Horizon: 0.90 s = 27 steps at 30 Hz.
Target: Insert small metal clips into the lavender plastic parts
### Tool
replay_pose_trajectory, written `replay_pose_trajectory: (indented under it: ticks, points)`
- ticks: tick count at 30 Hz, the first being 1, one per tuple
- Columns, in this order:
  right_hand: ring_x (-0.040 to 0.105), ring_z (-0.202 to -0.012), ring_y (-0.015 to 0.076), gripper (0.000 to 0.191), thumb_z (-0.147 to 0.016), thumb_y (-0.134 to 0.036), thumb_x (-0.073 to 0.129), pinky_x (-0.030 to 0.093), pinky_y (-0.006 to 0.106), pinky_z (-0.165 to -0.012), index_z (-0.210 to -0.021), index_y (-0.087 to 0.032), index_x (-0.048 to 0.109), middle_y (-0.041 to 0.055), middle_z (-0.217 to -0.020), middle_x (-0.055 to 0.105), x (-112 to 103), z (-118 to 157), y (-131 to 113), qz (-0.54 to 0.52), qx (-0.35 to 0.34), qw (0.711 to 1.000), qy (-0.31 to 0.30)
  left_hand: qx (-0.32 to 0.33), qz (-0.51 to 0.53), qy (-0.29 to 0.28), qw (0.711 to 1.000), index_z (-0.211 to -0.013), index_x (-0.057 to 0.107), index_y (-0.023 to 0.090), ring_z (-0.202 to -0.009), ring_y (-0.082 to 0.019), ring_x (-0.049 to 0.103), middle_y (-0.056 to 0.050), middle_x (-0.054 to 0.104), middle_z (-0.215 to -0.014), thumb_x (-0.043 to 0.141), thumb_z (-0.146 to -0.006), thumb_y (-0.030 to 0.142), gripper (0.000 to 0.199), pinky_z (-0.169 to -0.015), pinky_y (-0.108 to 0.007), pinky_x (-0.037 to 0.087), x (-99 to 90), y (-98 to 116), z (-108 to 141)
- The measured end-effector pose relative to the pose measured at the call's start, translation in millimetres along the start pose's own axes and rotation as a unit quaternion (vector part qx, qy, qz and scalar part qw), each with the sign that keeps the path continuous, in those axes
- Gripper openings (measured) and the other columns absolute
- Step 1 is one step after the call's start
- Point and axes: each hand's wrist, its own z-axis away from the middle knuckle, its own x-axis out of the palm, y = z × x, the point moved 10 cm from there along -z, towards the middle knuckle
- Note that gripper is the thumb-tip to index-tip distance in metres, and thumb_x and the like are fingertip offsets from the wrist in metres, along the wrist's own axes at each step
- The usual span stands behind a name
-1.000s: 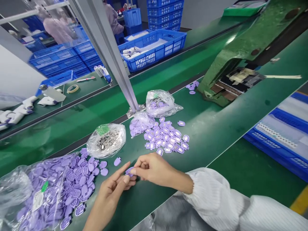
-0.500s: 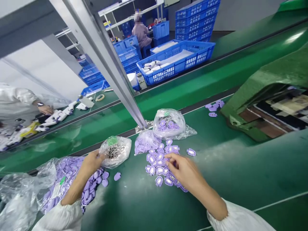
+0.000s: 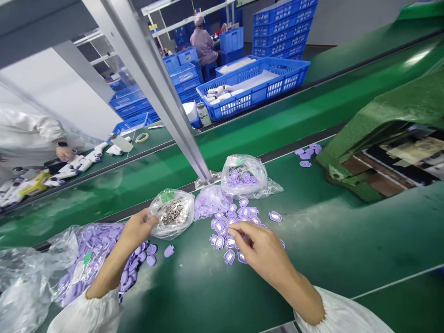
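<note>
My left hand (image 3: 138,227) is closed at the near-left edge of a clear plastic bag (image 3: 187,215), its fingers pinching the film. Small shiny metal parts (image 3: 172,212) lie inside that bag. Over a spread of flat purple plastic pieces (image 3: 218,241) with pale centres, my right hand (image 3: 260,245) is bent with thumb and fingertips together. Whatever those fingertips hold is hidden against the pieces. A small bag of purple parts (image 3: 209,202) and a bag of purple and metal parts (image 3: 244,178) rest just beyond.
On the left lies a large bag of purple pieces (image 3: 99,245), spilling toward my left forearm. A green press (image 3: 378,125) stands at right, several purple pieces (image 3: 305,163) beside it. A metal post (image 3: 163,101) rises ahead. Across the divider are blue crates (image 3: 256,92) and a co-worker's hand (image 3: 65,152).
My left hand and the bag of metal parts have shifted slightly right and away from me. My right hand has moved a little left over the purple pieces.
</note>
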Motion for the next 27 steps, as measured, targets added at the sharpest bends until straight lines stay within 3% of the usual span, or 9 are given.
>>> replay_pose_trajectory:
  ticks: [3,6,8,11,15,19,22,25,27]
  points:
    - [0.06,-0.066,0.0086,0.022,-0.093,-0.035,0.048,0.039,0.022,-0.063,-0.095,-0.029,0.069,-0.0055,-0.082,0.069,14,-3,-16,0.01,-0.013,1.0,-0.01,0.051,-0.043,0.087,0.994,-0.139,0.047,0.018,-0.093,-0.027,0.066,-0.01,0.067,-0.112,0.052,-0.081,0.054,0.068,-0.081,-0.036,0.051,-14.6,5,9]
    - [0.063,-0.077,0.0099,0.022,-0.094,-0.032,0.048,0.04,0.021,-0.068,-0.097,-0.029,0.07,-0.0048,-0.087,0.071,34,-17,-45,0.042,-0.055,0.997,-0.022,0.163,-0.115,0.192,0.961,-0.15,0.027,0.018,-0.128,-0.033,0.048,-0.017,0.044,-0.145,0.049,-0.086,0.052,0.076,-0.101,-0.045,0.042,-17.7,27,33]
    - [0.064,-0.087,0.0117,0.024,-0.094,-0.03,0.047,0.042,0.022,-0.073,-0.097,-0.029,0.07,-0.0034,-0.092,0.071,55,-33,-70,0.082,-0.095,0.992,-0.032,0.239,-0.143,0.164,0.946,-0.15,0.028,0.019,-0.139,-0.032,0.034,-0.017,0.028,-0.155,0.045,-0.09,0.05,0.07,-0.108,-0.046,0.035,9.4,37,46]
    - [0.063,-0.094,0.0155,0.026,-0.094,-0.026,0.045,0.044,0.024,-0.077,-0.093,-0.023,0.071,0.0018,-0.095,0.069,97,-66,-100,0.182,-0.135,0.972,-0.056,0.226,-0.159,0.108,0.955,-0.149,0.03,0.016,-0.14,-0.036,0.032,-0.022,0.022,-0.156,0.047,-0.088,0.059,0.077,-0.108,-0.051,0.035,48.1,23,46]
    - [0.062,-0.099,0.0221,0.026,-0.092,-0.027,0.048,0.046,0.03,-0.084,-0.097,-0.014,0.07,0.0108,-0.103,0.067,151,-104,-108,0.324,-0.125,0.933,-0.097,0.236,-0.163,0.077,0.955,-0.15,0.027,0.011,-0.143,-0.036,0.026,-0.025,0.018,-0.156,0.048,-0.086,0.061,0.084,-0.112,-0.054,0.027,61.3,18,26]
    - [0.061,-0.101,0.0249,0.025,-0.09,-0.027,0.051,0.045,0.034,-0.09,-0.096,-0.013,0.071,0.012,-0.104,0.066,173,-117,-106,0.365,-0.131,0.916,-0.106,0.282,-0.165,0.075,0.942,-0.148,0.033,0.012,-0.144,-0.036,0.022,-0.024,0.02,-0.156,0.057,-0.085,0.054,0.08,-0.116,-0.053,0.021,34.3,27,16]
    - [0.062,-0.098,0.0231,0.026,-0.092,-0.023,0.046,0.045,0.032,-0.087,-0.093,-0.015,0.071,0.0109,-0.103,0.067,174,-117,-103,0.372,-0.134,0.913,-0.102,0.297,-0.124,0.151,0.935,-0.147,0.036,0.018,-0.144,-0.033,0.024,-0.015,0.021,-0.158,0.053,-0.09,0.047,0.067,-0.115,-0.049,0.024,-4.8,15,44]
    - [0.064,-0.093,0.0207,0.028,-0.093,-0.025,0.043,0.046,0.03,-0.081,-0.094,-0.018,0.07,0.0081,-0.101,0.068,172,-118,-102,0.359,-0.131,0.919,-0.098,0.233,-0.039,0.211,0.948,-0.133,0.054,0.021,-0.123,-0.025,0.053,-0.008,0.057,-0.135,0.043,-0.096,0.039,0.043,-0.104,-0.038,0.04,-25.1,-30,92]
    - [0.064,-0.09,0.0196,0.027,-0.094,-0.028,0.044,0.046,0.028,-0.08,-0.098,-0.02,0.069,0.0071,-0.099,0.069,169,-121,-101,0.332,-0.125,0.93,-0.091,0.132,-0.024,0.216,0.967,-0.119,0.063,0.024,-0.101,-0.022,0.064,-0.005,0.069,-0.109,0.039,-0.097,0.037,0.035,-0.088,-0.032,0.048,-18.1,-68,118]
